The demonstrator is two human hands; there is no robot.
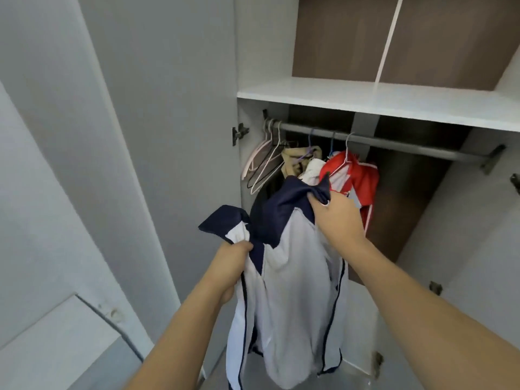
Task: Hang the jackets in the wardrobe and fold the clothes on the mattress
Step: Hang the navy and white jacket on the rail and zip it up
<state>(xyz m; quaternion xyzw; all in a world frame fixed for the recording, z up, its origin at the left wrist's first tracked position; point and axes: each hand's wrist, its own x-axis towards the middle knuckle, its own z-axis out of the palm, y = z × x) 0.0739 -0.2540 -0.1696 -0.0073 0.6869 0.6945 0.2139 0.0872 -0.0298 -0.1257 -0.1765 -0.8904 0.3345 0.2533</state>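
The navy-and-white jacket is gripped hanging lengthwise by both hands, right hand nearer the rail above, left hand lower.

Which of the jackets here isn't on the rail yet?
The navy-and-white jacket, held up by the left hand and right hand. The red jacket and beige one already hang from the rail.
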